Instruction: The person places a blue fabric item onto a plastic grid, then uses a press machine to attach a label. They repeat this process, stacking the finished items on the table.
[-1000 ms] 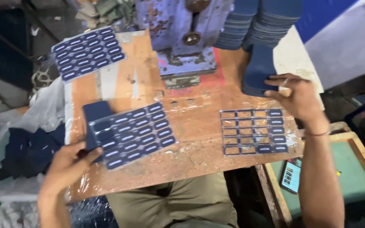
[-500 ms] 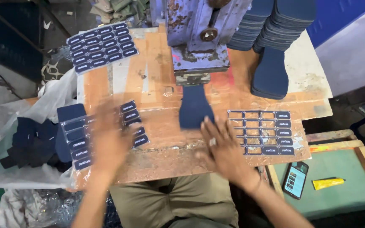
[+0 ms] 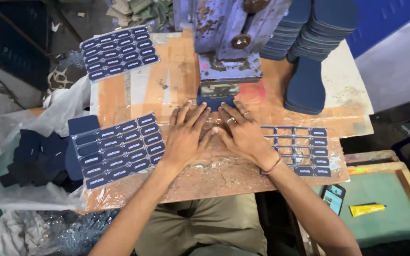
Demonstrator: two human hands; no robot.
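Left hand: I see my left hand flat on the table, palm down, fingers spread and released, gripping nothing.
Right hand: my right hand lies flat just beside it, fingers loose and fanned toward the press; a thin band sits at the wrist.
Blue piece: a dark blue piece lies under the press foot, its near edge at my fingertips; I think both hands touch it, though the fingers hide the contact.
Press: a worn blue machine standing at the far middle of the table, directly ahead of my hands.
Left sheet: a sheet of blue labels lies just left of my left hand, tilted, nearly full.
Right sheet: a second sheet lies right of my right wrist, many of its cells empty.
Far sheet: a third label sheet sits at the far left corner.
Stacks: piles of blue soles stand right of the press.
Bag: a clear bag of blue offcuts hangs off the left edge.
Tray: a phone and yellow tube lie on a green tray at lower right.
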